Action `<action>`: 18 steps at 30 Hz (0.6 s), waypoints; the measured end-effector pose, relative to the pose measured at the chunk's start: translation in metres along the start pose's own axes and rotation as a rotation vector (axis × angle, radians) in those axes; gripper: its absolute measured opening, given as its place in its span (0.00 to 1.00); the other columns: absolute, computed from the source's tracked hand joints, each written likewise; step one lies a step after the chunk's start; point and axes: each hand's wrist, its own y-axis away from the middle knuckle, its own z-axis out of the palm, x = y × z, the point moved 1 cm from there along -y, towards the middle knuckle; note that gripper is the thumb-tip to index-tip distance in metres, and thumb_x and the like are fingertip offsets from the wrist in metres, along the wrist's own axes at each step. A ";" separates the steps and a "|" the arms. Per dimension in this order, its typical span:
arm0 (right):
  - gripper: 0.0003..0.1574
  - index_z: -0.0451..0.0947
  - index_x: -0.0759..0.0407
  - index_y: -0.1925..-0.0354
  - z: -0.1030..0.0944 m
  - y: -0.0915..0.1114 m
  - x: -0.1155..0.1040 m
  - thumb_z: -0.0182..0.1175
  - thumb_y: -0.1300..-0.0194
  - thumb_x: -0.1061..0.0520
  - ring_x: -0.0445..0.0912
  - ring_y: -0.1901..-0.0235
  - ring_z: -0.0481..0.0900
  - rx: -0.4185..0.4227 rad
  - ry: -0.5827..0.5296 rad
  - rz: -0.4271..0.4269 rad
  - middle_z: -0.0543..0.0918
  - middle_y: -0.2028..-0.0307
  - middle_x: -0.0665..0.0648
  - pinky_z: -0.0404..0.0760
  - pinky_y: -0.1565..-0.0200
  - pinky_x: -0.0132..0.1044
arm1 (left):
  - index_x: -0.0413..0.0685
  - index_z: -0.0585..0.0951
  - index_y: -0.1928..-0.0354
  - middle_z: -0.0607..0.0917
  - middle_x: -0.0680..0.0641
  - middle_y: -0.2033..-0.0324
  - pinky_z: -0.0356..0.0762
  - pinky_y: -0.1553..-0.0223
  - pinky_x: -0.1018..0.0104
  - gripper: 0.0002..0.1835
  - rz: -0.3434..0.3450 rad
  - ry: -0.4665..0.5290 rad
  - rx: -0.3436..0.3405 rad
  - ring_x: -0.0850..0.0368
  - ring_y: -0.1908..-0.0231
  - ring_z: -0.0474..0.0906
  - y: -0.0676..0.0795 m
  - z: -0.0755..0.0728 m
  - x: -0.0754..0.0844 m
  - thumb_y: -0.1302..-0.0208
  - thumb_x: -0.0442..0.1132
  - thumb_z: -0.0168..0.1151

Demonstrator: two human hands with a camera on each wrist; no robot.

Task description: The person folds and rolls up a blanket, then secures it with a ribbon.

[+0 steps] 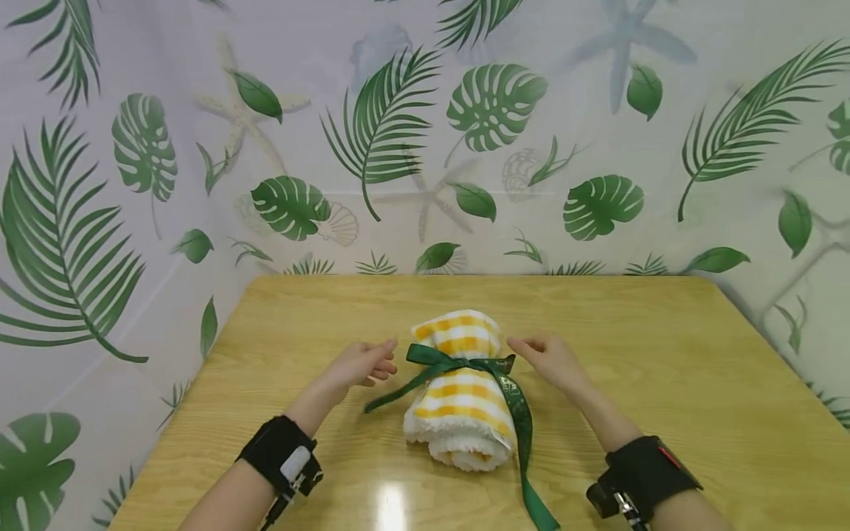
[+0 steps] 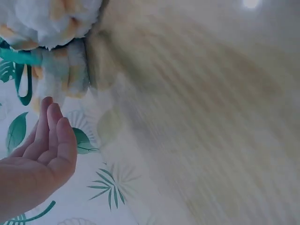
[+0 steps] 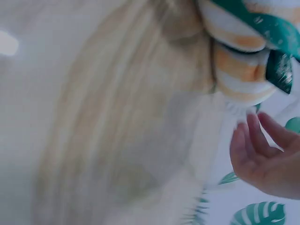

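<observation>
A rolled towel (image 1: 465, 405) in yellow and white check, with fluffy white edges, lies on the wooden table. Round its middle a dark green ribbon (image 1: 434, 359) is tied in a knot, with one loose tail to the left and a longer one trailing down the right side toward the near edge. My left hand (image 1: 364, 363) hovers just left of the towel, fingers loosely bent and holding nothing. On the other side my right hand (image 1: 547, 359) is beside the ribbon's right loop, fingertips close to the towel, also holding nothing. Both wrist views show relaxed fingers near the towel.
The light wooden table (image 1: 651, 346) extends to both sides of the towel. Behind it hangs a pale cloth backdrop (image 1: 412, 243) printed with green leaves and starfish, folding round at the left. A black strap with a camera (image 1: 282, 453) circles each wrist.
</observation>
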 end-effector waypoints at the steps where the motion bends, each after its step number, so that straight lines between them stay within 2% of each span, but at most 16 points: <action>1: 0.41 0.70 0.71 0.44 0.000 0.000 0.003 0.47 0.33 0.36 0.61 0.50 0.74 -0.050 -0.005 0.059 0.76 0.49 0.69 0.74 0.53 0.51 | 0.33 0.75 0.46 0.83 0.40 0.59 0.72 0.51 0.50 0.33 -0.007 0.026 0.004 0.44 0.54 0.77 -0.007 0.001 0.001 0.34 0.59 0.48; 4: 0.42 0.69 0.72 0.43 0.010 0.002 0.008 0.49 0.34 0.35 0.58 0.53 0.76 -0.172 -0.083 0.150 0.76 0.50 0.68 0.77 0.57 0.47 | 0.34 0.80 0.52 0.85 0.42 0.64 0.74 0.55 0.53 0.28 -0.008 0.068 -0.011 0.44 0.58 0.79 -0.019 0.007 0.004 0.34 0.55 0.52; 6: 0.34 0.74 0.70 0.55 0.019 0.001 0.009 0.52 0.35 0.38 0.52 0.61 0.76 -0.183 -0.143 0.154 0.78 0.58 0.64 0.77 0.60 0.44 | 0.36 0.83 0.58 0.85 0.44 0.69 0.76 0.57 0.54 0.21 0.006 0.092 -0.010 0.44 0.61 0.80 -0.023 0.014 0.005 0.34 0.50 0.55; 8: 0.25 0.73 0.64 0.69 0.024 0.001 0.010 0.54 0.35 0.41 0.48 0.68 0.72 -0.136 -0.186 0.113 0.76 0.67 0.59 0.75 0.65 0.42 | 0.36 0.84 0.61 0.85 0.45 0.72 0.76 0.60 0.55 0.16 0.045 0.115 -0.001 0.44 0.65 0.80 -0.025 0.019 0.007 0.35 0.44 0.56; 10: 0.25 0.64 0.59 0.80 0.027 -0.001 0.010 0.55 0.34 0.45 0.46 0.76 0.66 -0.061 -0.203 0.057 0.71 0.76 0.55 0.71 0.71 0.39 | 0.36 0.84 0.61 0.84 0.46 0.75 0.76 0.61 0.55 0.13 0.084 0.127 0.007 0.46 0.69 0.80 -0.026 0.022 0.010 0.35 0.40 0.57; 11: 0.26 0.61 0.57 0.81 0.027 -0.002 0.011 0.55 0.33 0.46 0.46 0.79 0.62 -0.033 -0.201 0.028 0.67 0.80 0.54 0.68 0.73 0.38 | 0.35 0.83 0.60 0.84 0.46 0.75 0.76 0.61 0.55 0.13 0.094 0.125 -0.002 0.48 0.69 0.80 -0.026 0.023 0.011 0.35 0.39 0.57; 13: 0.25 0.63 0.57 0.82 0.025 -0.002 0.012 0.54 0.32 0.48 0.44 0.82 0.62 0.015 -0.173 -0.041 0.67 0.83 0.52 0.67 0.76 0.36 | 0.33 0.82 0.58 0.85 0.43 0.74 0.77 0.62 0.56 0.13 0.103 0.106 -0.024 0.51 0.71 0.80 -0.027 0.023 0.012 0.35 0.37 0.56; 16: 0.26 0.64 0.59 0.83 0.021 -0.003 0.014 0.52 0.31 0.48 0.42 0.87 0.58 0.052 -0.061 -0.145 0.64 0.87 0.51 0.65 0.77 0.35 | 0.31 0.82 0.60 0.85 0.42 0.74 0.77 0.65 0.59 0.11 0.090 0.051 -0.059 0.55 0.74 0.80 -0.028 0.020 0.012 0.35 0.34 0.55; 18: 0.26 0.66 0.58 0.83 0.020 -0.003 0.015 0.51 0.31 0.48 0.40 0.89 0.56 0.060 0.013 -0.190 0.62 0.89 0.49 0.63 0.78 0.34 | 0.32 0.82 0.63 0.84 0.43 0.76 0.77 0.67 0.61 0.09 0.075 0.020 -0.044 0.53 0.75 0.79 -0.028 0.018 0.011 0.36 0.32 0.56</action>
